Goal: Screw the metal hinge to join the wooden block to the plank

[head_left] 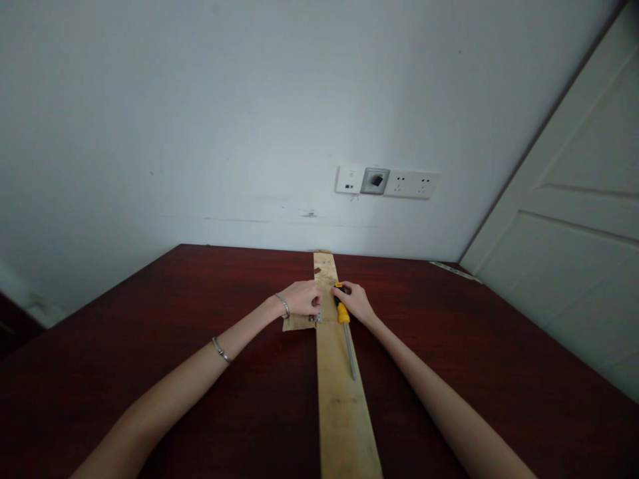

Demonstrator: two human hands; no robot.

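My two hands are both over the long board, which lies on the dark red desk and runs from near the wall toward me. With the fingers and thumb of my right hand I grip the screwdriver by the black end of its handle. The lower part of the handle is yellow, and the metal shaft lies over the long board, with its tip pointing toward me.

My left hand has its fingers curled down at the left edge of the same board. I cannot tell if there is something between these fingers. Just below them is a small metal piece, at the place where a short board meets the long one from the left side. My hand covers a part of this short board.

I wear one bracelet at the left wrist and another higher on the forearm. On the wall, beyond the desk, there is a row of sockets.
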